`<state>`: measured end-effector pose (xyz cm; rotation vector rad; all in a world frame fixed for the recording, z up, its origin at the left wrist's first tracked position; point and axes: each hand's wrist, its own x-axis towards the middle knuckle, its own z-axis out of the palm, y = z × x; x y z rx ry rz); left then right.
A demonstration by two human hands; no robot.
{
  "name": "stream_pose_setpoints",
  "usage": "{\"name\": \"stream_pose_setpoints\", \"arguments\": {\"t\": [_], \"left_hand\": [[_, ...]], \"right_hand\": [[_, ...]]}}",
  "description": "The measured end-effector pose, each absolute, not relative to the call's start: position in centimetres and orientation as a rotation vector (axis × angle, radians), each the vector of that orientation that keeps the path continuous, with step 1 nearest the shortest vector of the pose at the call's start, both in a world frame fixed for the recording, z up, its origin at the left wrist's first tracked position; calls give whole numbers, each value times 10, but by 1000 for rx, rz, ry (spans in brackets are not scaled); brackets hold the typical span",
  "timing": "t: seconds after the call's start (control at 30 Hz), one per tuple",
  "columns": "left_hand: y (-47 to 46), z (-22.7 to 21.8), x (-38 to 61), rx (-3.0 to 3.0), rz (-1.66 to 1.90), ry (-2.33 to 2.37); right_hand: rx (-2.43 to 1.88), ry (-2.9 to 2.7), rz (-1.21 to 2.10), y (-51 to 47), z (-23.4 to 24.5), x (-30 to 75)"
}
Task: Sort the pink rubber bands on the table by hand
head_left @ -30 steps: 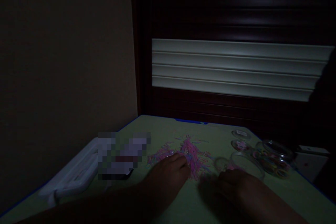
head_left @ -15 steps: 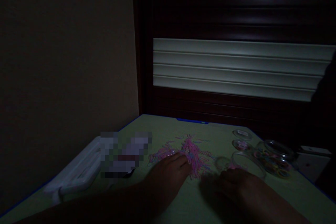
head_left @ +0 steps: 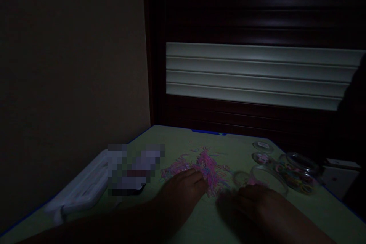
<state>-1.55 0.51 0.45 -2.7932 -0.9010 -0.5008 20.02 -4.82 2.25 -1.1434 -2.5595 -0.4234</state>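
The two hands are apart, both low over a pale green table [head_left: 183, 141]. The left hand [head_left: 181, 188] has its fingertips [head_left: 200, 177] against the near edge of a loose pile of pink rubber bands [head_left: 208, 169], but the dim light hides whether they pinch any. The right hand [head_left: 254, 202] lies at about five o'clock from the pile, fingers curled just in front of a clear jar [head_left: 270, 179]; whether it grips anything cannot be told. A glass jar of coloured bands [head_left: 300, 173] stands at three o'clock, two round lids [head_left: 261, 145] at two o'clock, and a white tray [head_left: 82, 187] at eight o'clock, beside a blurred patch [head_left: 134, 169].
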Motion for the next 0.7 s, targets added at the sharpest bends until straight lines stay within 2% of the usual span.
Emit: {"name": "stream_pose_setpoints", "arguments": {"t": [0.7], "left_hand": [[3,2,-17,-2821,-613,-748]], "right_hand": [[-1139,-2549,-393,-49,24,201]]}}
